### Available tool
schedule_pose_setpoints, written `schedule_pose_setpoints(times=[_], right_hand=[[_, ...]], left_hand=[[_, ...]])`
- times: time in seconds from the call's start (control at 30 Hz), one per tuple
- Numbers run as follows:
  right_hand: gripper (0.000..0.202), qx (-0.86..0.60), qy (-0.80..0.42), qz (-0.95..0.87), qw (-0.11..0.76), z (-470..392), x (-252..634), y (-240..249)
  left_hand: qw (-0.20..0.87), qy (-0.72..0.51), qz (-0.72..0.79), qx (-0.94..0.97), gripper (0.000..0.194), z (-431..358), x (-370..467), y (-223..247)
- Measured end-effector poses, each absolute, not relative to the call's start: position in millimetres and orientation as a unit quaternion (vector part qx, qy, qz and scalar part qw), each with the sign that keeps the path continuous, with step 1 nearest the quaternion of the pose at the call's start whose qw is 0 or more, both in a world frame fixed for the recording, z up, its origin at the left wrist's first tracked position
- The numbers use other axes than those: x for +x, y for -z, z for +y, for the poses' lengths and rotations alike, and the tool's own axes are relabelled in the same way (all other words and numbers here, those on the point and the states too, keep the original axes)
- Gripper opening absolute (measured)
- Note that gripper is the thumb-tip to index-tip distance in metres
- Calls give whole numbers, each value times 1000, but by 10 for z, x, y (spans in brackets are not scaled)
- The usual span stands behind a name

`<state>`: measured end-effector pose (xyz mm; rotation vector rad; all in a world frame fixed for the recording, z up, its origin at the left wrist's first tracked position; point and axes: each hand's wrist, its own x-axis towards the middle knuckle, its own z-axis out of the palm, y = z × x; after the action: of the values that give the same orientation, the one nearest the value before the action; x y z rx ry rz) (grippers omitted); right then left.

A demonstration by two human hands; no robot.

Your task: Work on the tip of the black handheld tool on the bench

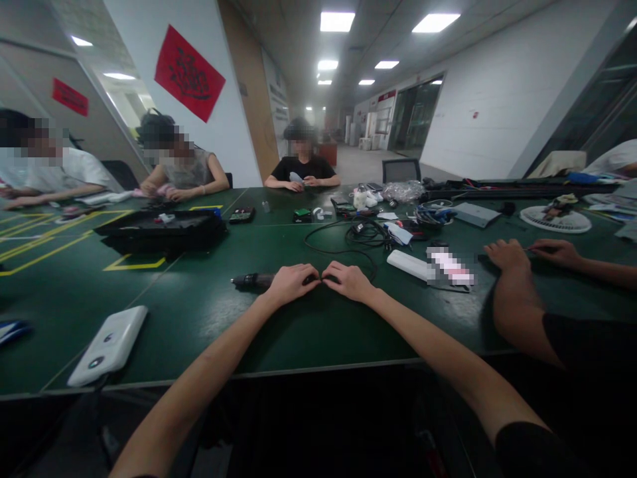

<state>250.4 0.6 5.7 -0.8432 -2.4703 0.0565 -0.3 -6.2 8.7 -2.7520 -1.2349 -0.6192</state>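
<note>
My left hand (293, 283) and my right hand (347, 281) rest on the green table (308, 338), their fingertips nearly meeting in the middle. The fingers of both are curled together over something small and dark that I cannot make out. Beside my left hand lies a dark power screwdriver (252, 281), its tip pointing left and its rear end hidden behind that hand. A black cable (323, 247) loops on the table just beyond my fingers.
A black tray (162, 232) stands at the left, a white power bank (109, 345) near the front edge. A white bar-shaped device (409, 264) and a fan grille (555, 219) lie right. A neighbour's hands (507, 255) work at the right; several people sit around the table.
</note>
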Motion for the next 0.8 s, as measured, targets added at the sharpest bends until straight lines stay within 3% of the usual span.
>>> schedule_pose_setpoints(times=[0.8], right_hand=[[18, -314, -39, -910, 268, 30, 2487, -16]], left_hand=[[17, 200, -402, -894, 24, -25, -37, -100]])
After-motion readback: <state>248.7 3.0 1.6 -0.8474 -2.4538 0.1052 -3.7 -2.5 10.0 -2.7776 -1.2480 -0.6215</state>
